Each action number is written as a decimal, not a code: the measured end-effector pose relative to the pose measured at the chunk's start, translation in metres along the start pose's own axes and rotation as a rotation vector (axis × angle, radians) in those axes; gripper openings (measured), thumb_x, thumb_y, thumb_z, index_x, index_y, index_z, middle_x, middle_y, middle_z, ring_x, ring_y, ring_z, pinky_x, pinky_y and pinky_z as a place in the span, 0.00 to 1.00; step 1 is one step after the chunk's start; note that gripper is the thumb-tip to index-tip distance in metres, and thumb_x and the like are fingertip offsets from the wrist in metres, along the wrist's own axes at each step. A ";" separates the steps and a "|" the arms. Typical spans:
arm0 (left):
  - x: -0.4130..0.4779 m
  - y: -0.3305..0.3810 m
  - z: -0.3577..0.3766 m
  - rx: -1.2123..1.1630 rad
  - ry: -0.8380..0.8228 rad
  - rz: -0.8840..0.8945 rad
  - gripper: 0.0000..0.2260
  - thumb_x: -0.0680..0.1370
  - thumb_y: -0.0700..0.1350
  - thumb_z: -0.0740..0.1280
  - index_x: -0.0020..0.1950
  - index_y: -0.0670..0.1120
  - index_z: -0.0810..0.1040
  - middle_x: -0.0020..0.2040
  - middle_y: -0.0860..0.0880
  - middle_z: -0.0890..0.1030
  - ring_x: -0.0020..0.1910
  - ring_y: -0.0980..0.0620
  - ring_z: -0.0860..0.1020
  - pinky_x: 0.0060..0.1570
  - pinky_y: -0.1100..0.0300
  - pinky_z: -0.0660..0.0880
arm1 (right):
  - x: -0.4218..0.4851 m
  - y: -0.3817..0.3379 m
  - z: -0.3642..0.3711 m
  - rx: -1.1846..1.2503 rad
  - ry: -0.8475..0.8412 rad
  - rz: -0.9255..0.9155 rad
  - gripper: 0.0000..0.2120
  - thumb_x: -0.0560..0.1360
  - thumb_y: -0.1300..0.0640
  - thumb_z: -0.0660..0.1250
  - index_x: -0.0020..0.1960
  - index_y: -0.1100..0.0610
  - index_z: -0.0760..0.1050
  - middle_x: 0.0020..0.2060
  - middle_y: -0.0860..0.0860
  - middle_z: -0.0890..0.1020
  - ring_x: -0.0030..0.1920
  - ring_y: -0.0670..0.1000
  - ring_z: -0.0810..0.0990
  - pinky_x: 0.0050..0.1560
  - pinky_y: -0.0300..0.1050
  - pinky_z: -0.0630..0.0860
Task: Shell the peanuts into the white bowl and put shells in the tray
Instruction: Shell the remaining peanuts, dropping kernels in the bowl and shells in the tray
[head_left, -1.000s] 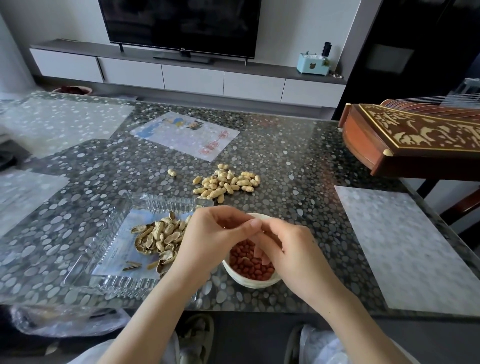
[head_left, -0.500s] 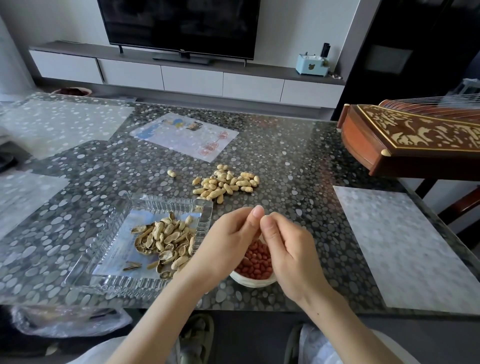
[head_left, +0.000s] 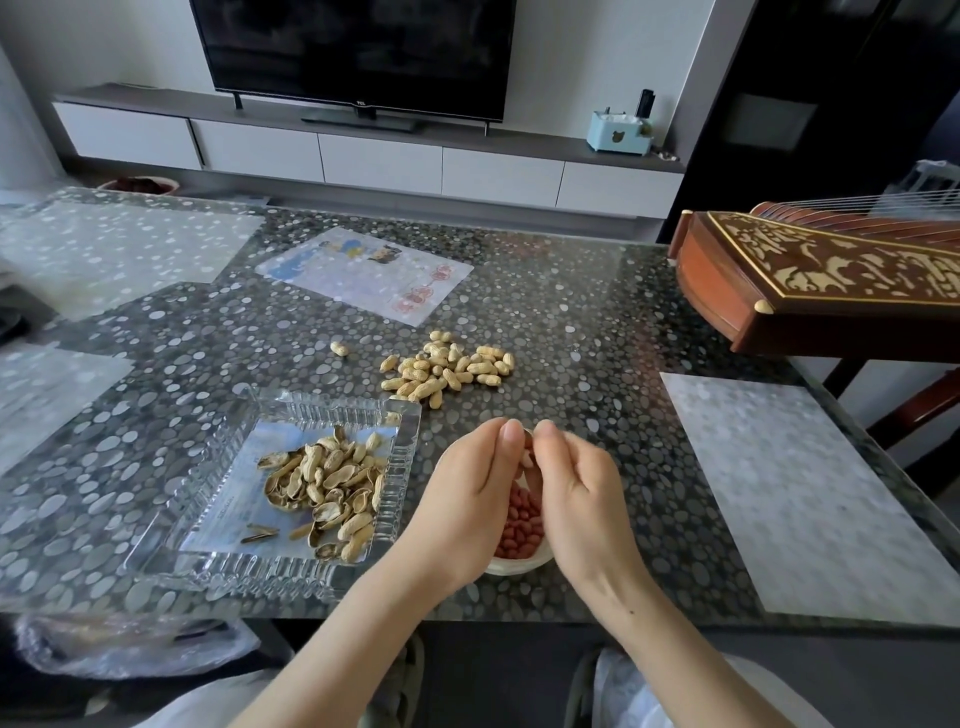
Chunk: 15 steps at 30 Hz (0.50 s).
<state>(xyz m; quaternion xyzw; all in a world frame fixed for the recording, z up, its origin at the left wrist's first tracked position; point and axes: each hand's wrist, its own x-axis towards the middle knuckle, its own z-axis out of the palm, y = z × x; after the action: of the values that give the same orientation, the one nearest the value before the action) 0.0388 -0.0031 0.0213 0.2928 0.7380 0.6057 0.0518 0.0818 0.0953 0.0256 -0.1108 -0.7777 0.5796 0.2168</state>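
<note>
The left grip (head_left: 467, 491) and right grip (head_left: 582, 493) are rising together from low in the white bowl (head_left: 519, 565), pinching one peanut (head_left: 528, 451) between their fingertips (head_left: 511, 434) above its far rim, likely cracking it, with the glass tray (head_left: 291, 574) just left.

Saw the tray (head_left: 332, 411) at the near left of the desk (head_left: 571, 332) with shells (head_left: 332, 483) in it, and the bowl (head_left: 519, 565) just right of it, kernels (head_left: 524, 527) inside. Found the left hand (head_left: 462, 499) and right hand (head_left: 579, 493) over the bowl, a peanut (head_left: 527, 457) pinched between them. Noted the peanut pile (head_left: 447, 366) behind tray and bowl, a stray nut (head_left: 338, 348) left of it.
</note>
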 end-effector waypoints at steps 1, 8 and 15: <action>0.001 0.000 -0.001 -0.026 -0.011 -0.038 0.17 0.82 0.50 0.53 0.43 0.42 0.75 0.36 0.47 0.78 0.36 0.55 0.74 0.40 0.58 0.72 | 0.001 -0.001 -0.002 0.020 -0.033 0.048 0.27 0.82 0.55 0.55 0.24 0.49 0.69 0.20 0.42 0.70 0.24 0.40 0.68 0.29 0.34 0.65; 0.006 -0.001 -0.009 -0.325 -0.126 -0.361 0.17 0.82 0.49 0.57 0.42 0.48 0.83 0.50 0.37 0.81 0.52 0.39 0.79 0.60 0.43 0.72 | 0.011 -0.012 -0.019 0.274 -0.245 0.491 0.22 0.80 0.54 0.58 0.28 0.57 0.68 0.17 0.43 0.67 0.17 0.40 0.65 0.20 0.32 0.61; 0.010 -0.004 -0.014 -0.158 -0.090 -0.313 0.18 0.81 0.49 0.59 0.31 0.47 0.72 0.27 0.55 0.69 0.28 0.57 0.66 0.35 0.60 0.63 | 0.016 -0.004 -0.023 0.124 -0.176 0.511 0.20 0.80 0.51 0.58 0.31 0.56 0.67 0.18 0.43 0.65 0.19 0.42 0.62 0.27 0.39 0.58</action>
<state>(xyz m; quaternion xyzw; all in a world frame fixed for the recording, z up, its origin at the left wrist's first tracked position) 0.0223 -0.0107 0.0238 0.1963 0.7214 0.6329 0.2012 0.0793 0.1207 0.0383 -0.2390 -0.7036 0.6692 0.0015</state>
